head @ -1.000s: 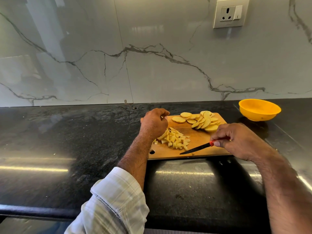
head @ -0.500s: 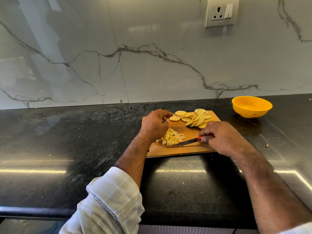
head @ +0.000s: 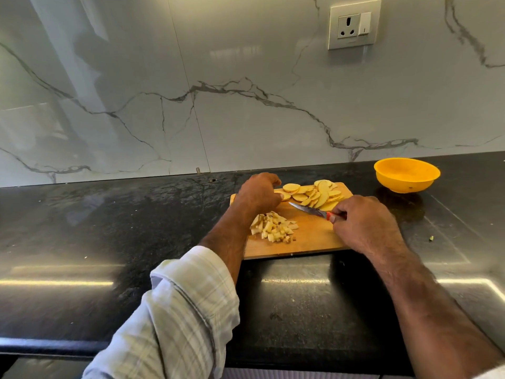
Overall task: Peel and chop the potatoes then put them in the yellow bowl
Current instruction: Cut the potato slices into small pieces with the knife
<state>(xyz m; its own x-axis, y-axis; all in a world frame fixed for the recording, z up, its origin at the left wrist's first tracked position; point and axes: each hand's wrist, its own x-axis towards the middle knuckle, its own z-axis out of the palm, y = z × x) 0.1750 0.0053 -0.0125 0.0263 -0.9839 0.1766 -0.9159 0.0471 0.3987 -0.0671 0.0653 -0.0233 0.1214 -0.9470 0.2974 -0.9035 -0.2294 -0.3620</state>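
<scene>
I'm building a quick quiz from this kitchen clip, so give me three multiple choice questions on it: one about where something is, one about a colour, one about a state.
1. Where is the yellow bowl?
A. On the cutting board
B. On the counter, right of the board
C. In the left hand

2. What colour is the knife handle?
A. Red
B. Blue
C. Green

3. What state is the bowl in?
A. Full of potato
B. Upside down
C. Upright, no potato visible inside

Key: 1 B, it stands off the cutting board; 2 A, red shows beside the right hand; 3 C, only bare yellow interior shows.
</scene>
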